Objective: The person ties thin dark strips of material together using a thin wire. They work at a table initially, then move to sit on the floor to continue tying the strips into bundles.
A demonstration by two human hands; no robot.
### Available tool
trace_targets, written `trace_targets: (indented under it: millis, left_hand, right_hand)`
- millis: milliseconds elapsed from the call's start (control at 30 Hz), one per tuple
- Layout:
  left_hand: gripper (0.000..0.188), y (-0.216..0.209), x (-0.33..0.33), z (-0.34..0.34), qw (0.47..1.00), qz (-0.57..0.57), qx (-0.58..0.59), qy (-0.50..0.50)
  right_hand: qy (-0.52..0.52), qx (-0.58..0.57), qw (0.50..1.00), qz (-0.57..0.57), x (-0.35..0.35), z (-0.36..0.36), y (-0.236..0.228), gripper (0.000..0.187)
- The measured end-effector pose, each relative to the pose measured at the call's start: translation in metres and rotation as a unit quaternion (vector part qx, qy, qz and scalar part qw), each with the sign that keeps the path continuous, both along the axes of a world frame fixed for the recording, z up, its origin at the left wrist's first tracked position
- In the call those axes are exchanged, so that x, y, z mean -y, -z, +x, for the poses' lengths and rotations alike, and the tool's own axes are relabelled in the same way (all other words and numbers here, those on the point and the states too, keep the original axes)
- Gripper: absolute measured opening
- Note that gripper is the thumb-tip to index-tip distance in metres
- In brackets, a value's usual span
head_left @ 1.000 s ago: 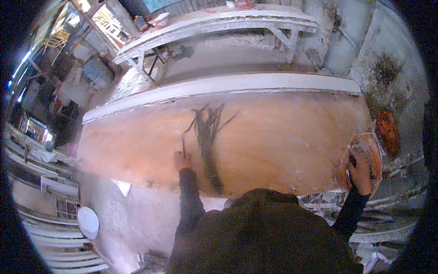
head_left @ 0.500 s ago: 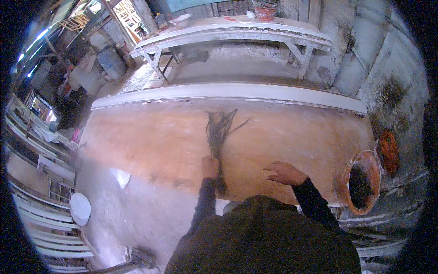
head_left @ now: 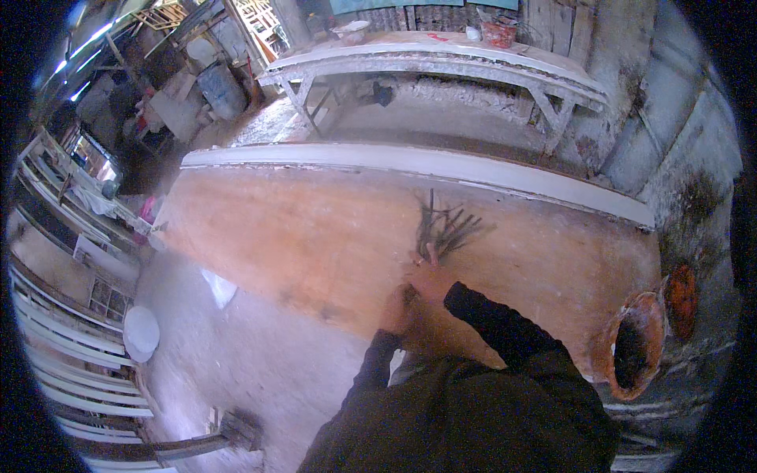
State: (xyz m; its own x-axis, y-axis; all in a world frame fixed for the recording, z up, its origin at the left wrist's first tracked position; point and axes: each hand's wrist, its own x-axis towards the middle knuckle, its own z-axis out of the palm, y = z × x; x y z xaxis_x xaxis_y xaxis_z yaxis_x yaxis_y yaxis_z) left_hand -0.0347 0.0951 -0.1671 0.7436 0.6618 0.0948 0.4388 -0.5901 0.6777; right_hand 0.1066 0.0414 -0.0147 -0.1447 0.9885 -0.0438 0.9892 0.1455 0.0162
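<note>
A bundle of dark, stringy strands fans out over the brown wooden board, its loose ends pointing away from me. My left hand is closed around its near end, close to my body. Just ahead of it, my right hand lies over the middle of the bundle with its fingers around the strands, partly blurred. The two hands almost touch. Beneath them is the large tabletop board, with a pale dusty surface in places. The stretch of strands between and under my hands is hidden.
A long white strip runs along the board's far edge. At the right stands an orange-rimmed bucket, dark inside. Beyond is a whitened workbench with a red bucket. On the left are a round white lid-like thing and white slats.
My right hand has moved left onto the bundle from its open position above the board. The bundle and my left hand have shifted right in the picture as the view turned.
</note>
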Motion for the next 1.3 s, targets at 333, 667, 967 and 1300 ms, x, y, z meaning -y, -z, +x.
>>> trace_targets:
  millis: [333,667,967,1300]
  left_hand:
    - [0.030,-0.143,-0.023,-0.018,0.955,-0.051,-0.145,0.252]
    - [0.025,-0.161,-0.041,0.025,0.852,-0.084,-0.089,0.509]
    - [0.020,-0.154,0.037,0.038,0.689,-0.112,-0.208,0.686]
    - [0.029,-0.147,0.233,-0.112,0.548,-0.228,-0.218,0.775]
  right_hand:
    - [0.057,-0.288,0.955,-0.039,0.080,0.045,-0.032,0.033]
    - [0.357,-0.398,0.845,-0.033,0.171,-0.007,-0.063,0.035]
    - [0.596,-0.418,0.675,0.122,0.282,-0.205,-0.066,0.030]
    - [0.674,-0.473,0.215,0.526,0.319,-0.476,-0.036,0.026]
